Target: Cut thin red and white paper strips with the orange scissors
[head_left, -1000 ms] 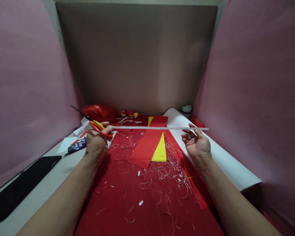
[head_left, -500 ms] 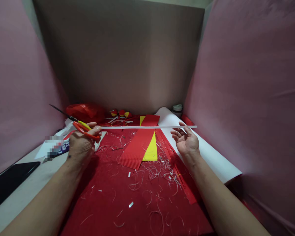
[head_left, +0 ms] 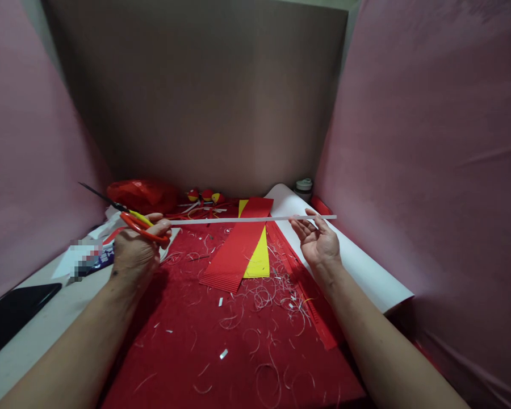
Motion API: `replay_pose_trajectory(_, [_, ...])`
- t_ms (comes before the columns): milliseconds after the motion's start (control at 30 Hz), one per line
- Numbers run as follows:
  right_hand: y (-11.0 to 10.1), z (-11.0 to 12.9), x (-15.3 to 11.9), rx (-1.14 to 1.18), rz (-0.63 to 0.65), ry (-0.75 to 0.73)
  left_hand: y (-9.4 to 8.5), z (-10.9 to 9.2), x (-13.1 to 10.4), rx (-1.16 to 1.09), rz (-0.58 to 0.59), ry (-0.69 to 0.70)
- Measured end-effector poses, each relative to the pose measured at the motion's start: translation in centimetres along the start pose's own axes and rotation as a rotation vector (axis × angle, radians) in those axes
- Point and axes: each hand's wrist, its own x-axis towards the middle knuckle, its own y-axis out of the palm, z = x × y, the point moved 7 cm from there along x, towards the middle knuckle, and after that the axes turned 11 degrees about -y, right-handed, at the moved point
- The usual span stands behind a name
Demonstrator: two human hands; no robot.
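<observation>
1. Above the tabletop [head_left: 46,324], a white strip [head_left: 230,221] is held level, stretched from left to right over a red corrugated sheet [head_left: 238,247].
2. By the left hand [head_left: 137,250], closed, the strip's left end is pinched and scissors [head_left: 141,226] are gripped, blades pointed far left.
3. Near its right end, the strip is pinched by the right hand [head_left: 321,247], other fingers loosely curled.
4. At far left, a red bag [head_left: 142,196] is seen; its contents are hidden.
5. At far right, a lidded container [head_left: 304,186] is partly hidden by white paper [head_left: 353,261]; its contents cannot be told.
</observation>
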Motion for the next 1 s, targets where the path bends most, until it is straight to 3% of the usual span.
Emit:
replay_pose_trajectory(667, [0.0, 0.1, 0.3, -0.057, 0.031, -0.043, 0.6, 0.2, -0.3, -0.044, -0.015, -0.072])
replay_pose_trajectory(800, [-0.1, -0.6, -0.6, -0.069, 0.032, -0.073, 1.3, 0.6, -1.1, -0.066, 0.030, -0.103])
replay_pose_trajectory(933, [1.7, -6.0, -5.2, -0.174, 0.271, 0.396, 2.8, 2.1, -2.5, -0.075, 0.095, -0.154])
replay_pose_trajectory(1000, [3.3, -6.9, -6.9, -0.167, 0.440, 0.414, 3.5, 3.0, -3.1, -0.064, 0.120, -0.168])
